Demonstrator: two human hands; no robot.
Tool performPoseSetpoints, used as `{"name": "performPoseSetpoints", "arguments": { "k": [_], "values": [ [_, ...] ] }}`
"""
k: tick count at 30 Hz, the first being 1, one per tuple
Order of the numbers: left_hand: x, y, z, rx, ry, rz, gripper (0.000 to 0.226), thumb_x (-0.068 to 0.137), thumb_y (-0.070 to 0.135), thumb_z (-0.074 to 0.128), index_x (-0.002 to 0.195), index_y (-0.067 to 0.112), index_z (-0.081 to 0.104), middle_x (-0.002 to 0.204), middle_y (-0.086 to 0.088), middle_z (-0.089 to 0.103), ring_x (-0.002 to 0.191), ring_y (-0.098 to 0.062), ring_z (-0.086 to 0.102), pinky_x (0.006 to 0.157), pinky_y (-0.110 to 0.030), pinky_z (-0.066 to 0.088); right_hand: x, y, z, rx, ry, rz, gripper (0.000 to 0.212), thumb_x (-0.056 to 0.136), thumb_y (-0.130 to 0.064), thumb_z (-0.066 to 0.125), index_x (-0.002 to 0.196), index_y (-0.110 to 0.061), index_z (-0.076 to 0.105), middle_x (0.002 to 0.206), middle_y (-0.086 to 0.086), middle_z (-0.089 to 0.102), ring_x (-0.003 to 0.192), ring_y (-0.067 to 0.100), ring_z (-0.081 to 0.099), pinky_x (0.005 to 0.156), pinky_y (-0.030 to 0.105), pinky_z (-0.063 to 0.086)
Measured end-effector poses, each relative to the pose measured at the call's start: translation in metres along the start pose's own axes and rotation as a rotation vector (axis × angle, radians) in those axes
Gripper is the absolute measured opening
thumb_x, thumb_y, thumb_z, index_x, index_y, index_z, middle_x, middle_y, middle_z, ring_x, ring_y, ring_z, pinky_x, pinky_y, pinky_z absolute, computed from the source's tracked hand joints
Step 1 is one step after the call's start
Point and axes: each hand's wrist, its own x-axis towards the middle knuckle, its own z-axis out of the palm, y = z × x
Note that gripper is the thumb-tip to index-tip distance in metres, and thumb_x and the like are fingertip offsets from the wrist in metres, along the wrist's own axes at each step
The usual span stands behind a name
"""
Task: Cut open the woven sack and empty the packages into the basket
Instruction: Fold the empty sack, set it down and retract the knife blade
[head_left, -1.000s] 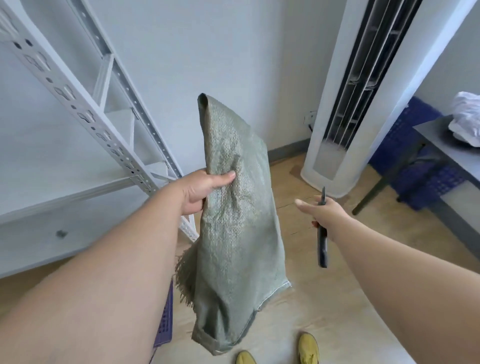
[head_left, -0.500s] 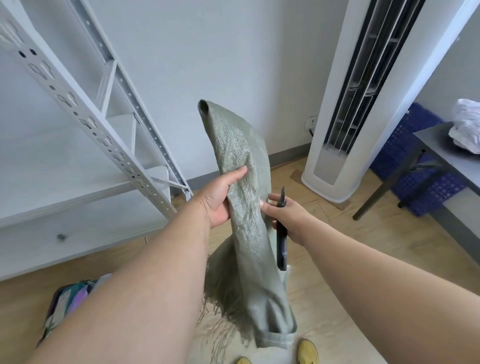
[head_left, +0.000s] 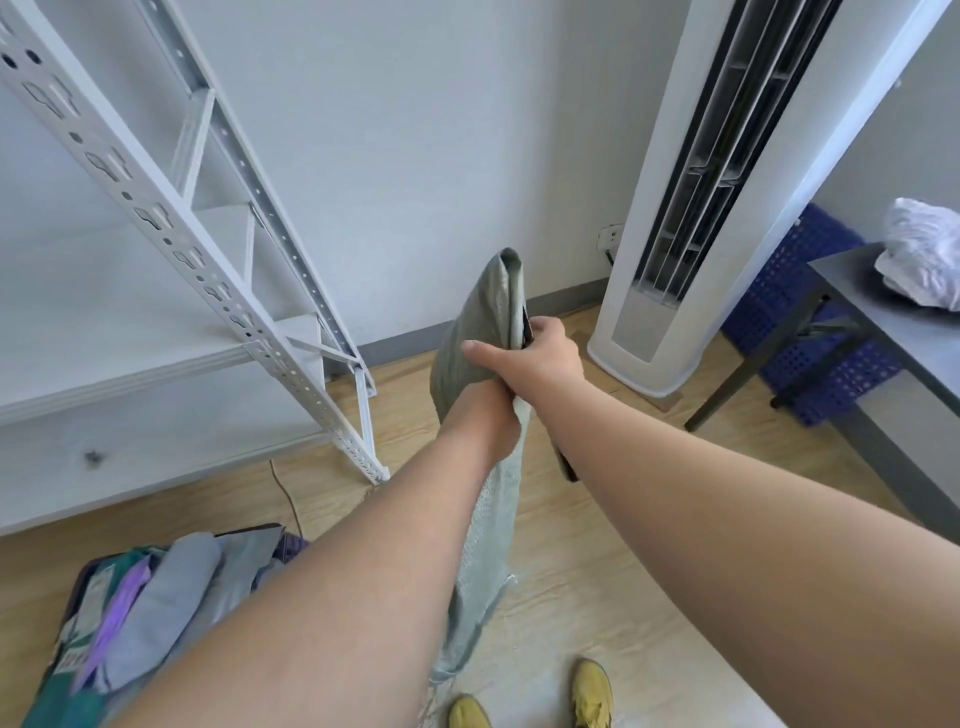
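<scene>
The empty grey-green woven sack (head_left: 475, 332) is folded into a narrow strip and hangs in front of me, its lower end (head_left: 480, 597) near the floor. My right hand (head_left: 540, 358) grips the strip near its top, thumb across the fabric, and holds a black knife (head_left: 567, 467) pressed against the sack's right side. My left hand (head_left: 485, 421) grips the sack just below, touching the right hand. Several packages (head_left: 156, 597), grey, purple and green, lie heaped at the lower left, and a purple basket edge (head_left: 292, 544) shows behind them.
A white metal shelving rack (head_left: 171, 208) stands to the left, its foot close to the sack. At right are a tall white air conditioner (head_left: 670, 291), a grey table (head_left: 893, 332) with a white bag (head_left: 922, 260), and blue crates (head_left: 810, 332) under it. My yellow shoes (head_left: 589, 691) are on the wooden floor.
The sack has been gathered from a wide hanging sheet into a narrow strip. My right hand with the knife moved left onto it, and both hands now hold it together, lower than before.
</scene>
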Motion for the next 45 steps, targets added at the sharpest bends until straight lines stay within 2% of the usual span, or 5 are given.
{"name": "performPoseSetpoints", "arguments": {
  "k": [6,16,22,35,45],
  "values": [
    [-0.014,-0.015,-0.001,-0.004,0.019,0.179,0.052,0.086,0.016,0.045,0.134,0.036,0.041,0.116,-0.004,0.065,0.099,-0.031,0.061,0.079,-0.041,0.053,0.004,0.006,-0.024,-0.088,0.246,0.010,0.027,0.083,-0.004,0.052,0.107,-0.014,0.058,0.082,0.000,0.056,0.069,0.017,0.053,0.055,0.024,0.040],
    [-0.034,-0.085,0.027,0.314,-0.090,-0.198,0.047,0.084,-0.005,0.040,0.117,0.025,0.057,0.111,-0.003,0.062,0.106,-0.025,0.056,0.088,-0.036,0.042,0.030,0.019,-0.062,-0.202,0.365,0.070,0.022,0.083,0.002,0.051,0.099,-0.012,0.056,0.088,0.006,0.058,0.075,0.024,0.054,0.065,0.032,0.045],
    [-0.025,-0.079,-0.006,0.563,0.143,0.141,0.049,0.083,-0.007,0.050,0.118,0.025,0.062,0.117,-0.006,0.062,0.121,-0.029,0.045,0.110,-0.040,0.025,0.030,0.037,-0.060,-0.500,0.201,-0.074,0.020,0.081,0.001,0.054,0.089,-0.018,0.056,0.073,0.002,0.055,0.068,0.023,0.054,0.057,0.029,0.043],
    [-0.006,-0.058,-0.012,0.264,0.540,0.523,0.056,0.070,-0.010,0.058,0.116,0.020,0.047,0.121,-0.002,0.041,0.081,-0.027,0.063,0.058,-0.040,0.054,0.009,0.013,-0.026,-0.520,-0.308,-0.369,0.028,0.075,-0.018,0.077,0.101,-0.024,0.067,0.095,0.000,0.067,0.089,0.020,0.060,0.077,0.026,0.045],
    [-0.002,-0.061,-0.032,0.588,0.459,0.193,0.023,0.088,0.006,0.055,0.107,0.018,0.058,0.103,-0.004,0.056,0.098,-0.027,0.058,0.064,-0.034,0.034,0.025,0.028,-0.055,-0.783,0.016,-0.049,0.011,0.077,-0.025,0.067,0.084,-0.016,0.068,0.086,0.003,0.066,0.074,0.021,0.061,0.064,0.030,0.053]
  ]
}}
